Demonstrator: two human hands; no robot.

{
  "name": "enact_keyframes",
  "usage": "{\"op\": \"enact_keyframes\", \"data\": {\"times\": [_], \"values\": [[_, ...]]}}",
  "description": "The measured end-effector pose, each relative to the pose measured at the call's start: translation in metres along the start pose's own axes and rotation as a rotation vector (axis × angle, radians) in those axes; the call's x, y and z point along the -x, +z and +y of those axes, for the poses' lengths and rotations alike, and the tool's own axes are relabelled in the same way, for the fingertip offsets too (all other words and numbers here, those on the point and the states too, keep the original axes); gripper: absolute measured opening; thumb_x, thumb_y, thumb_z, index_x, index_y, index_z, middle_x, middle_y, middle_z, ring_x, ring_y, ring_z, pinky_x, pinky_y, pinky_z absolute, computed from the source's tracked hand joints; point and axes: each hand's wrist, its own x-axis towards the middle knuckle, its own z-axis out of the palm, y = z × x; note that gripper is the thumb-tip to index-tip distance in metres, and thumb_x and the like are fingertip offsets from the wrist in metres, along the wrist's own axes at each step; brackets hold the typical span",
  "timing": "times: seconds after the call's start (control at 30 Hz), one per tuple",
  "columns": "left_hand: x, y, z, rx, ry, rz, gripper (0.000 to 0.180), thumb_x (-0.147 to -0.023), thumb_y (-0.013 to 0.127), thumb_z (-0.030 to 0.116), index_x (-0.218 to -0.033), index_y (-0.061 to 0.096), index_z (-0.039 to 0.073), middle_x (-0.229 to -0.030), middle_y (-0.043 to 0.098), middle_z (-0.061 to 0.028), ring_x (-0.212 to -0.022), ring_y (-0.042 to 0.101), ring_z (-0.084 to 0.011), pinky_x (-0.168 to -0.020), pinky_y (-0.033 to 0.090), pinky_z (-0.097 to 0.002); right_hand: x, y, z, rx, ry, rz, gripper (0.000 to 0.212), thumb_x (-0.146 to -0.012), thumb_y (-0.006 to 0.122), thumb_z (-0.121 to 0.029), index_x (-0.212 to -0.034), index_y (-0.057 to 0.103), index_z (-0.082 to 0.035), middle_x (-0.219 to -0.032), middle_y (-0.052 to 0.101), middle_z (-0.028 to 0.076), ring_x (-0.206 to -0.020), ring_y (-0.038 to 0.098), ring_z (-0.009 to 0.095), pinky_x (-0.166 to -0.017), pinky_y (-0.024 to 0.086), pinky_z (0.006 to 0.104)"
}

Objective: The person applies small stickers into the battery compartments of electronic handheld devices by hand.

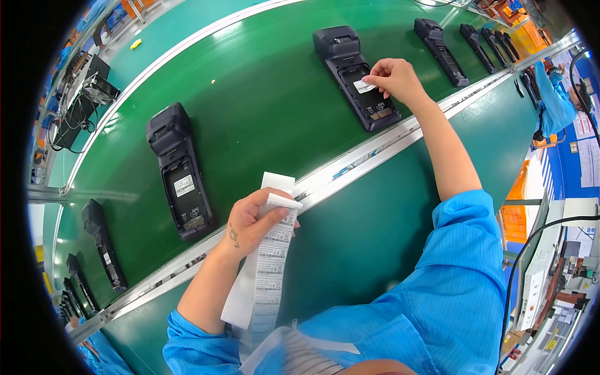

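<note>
My left hand (249,220) is closed around a long strip of printed white labels (270,265), thumb on top, and the strip's lower end hangs toward my lap. Farther off, my right hand (397,80) pinches the right edge of a white label (362,86). That label lies over the open back recess of a black handheld terminal (339,44); whether it is fully stuck down I cannot tell. Left of it, another black terminal (167,132) carries a white label (184,185) flat inside its recess.
Several more black terminals (441,52) lie along the green conveyor belt (250,94), at both ends. A metal rail (312,190) separates the belt from the green tabletop (350,231). Black equipment with cables (84,103) stands far left. Another person in blue (553,100) is at far right.
</note>
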Motion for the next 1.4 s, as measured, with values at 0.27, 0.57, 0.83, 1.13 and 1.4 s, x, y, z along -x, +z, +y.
{"op": "enact_keyframes", "data": {"times": [0.27,0.57,0.83,1.13,1.4], "values": [[-0.008,0.005,0.002,0.052,-0.006,-0.052,0.014,-0.084,0.046,0.008,-0.093,0.049,-0.002,-0.078,0.06,-0.0104,-0.072,0.059,-0.0151,-0.064,0.048,-0.0264,0.005,0.004,0.0,0.853,-0.198,0.126,0.03,-0.076,0.056,-0.031,-0.066,0.052,-0.002,-0.066,0.057,0.013,-0.063,0.055,0.027,-0.059,0.044,0.0337],[-0.016,-0.005,-0.013,0.088,0.229,-0.242,0.009,-0.082,0.048,0.006,-0.087,0.051,0.0,-0.094,0.054,-0.0099,-0.086,0.05,-0.0136,-0.075,0.04,-0.0268,0.073,0.094,-0.076,-0.265,-0.259,-0.454,0.026,-0.069,0.067,-0.023,-0.083,0.056,-0.004,-0.073,0.058,0.003,-0.064,0.053,0.008,-0.06,0.043,0.0216],[-0.019,0.008,-0.005,-0.156,0.229,-0.154,0.006,-0.079,0.052,0.003,-0.083,0.055,0.001,-0.089,0.056,-0.0075,-0.081,0.051,-0.0111,-0.07,0.041,-0.0239,0.076,0.092,-0.071,-0.404,-0.155,-0.543,0.017,-0.071,0.065,-0.016,-0.075,0.057,-0.002,-0.069,0.056,0.001,-0.061,0.051,0.005,-0.055,0.04,0.0187],[-0.02,0.01,-0.008,-0.163,0.112,0.007,0.01,-0.077,0.056,0.007,-0.086,0.057,0.002,-0.079,0.056,-0.0042,-0.074,0.052,-0.0095,-0.065,0.042,-0.0221,0.077,0.093,-0.07,-0.632,-0.108,-0.473,0.012,-0.071,0.065,-0.009,-0.068,0.057,-0.001,-0.064,0.055,0.0,-0.061,0.05,0.004,-0.054,0.039,0.0183],[-0.03,0.012,-0.004,-0.248,0.363,-0.03,0.013,-0.067,0.06,-0.001,-0.079,0.063,0.004,-0.083,0.055,-0.0069,-0.083,0.052,-0.0175,-0.073,0.042,-0.0271,0.084,0.084,-0.068,-0.7,-0.11,-0.635,0.015,-0.07,0.063,-0.005,-0.059,0.054,-0.001,-0.06,0.053,-0.001,-0.055,0.046,0.003,-0.049,0.035,0.0172]]}}
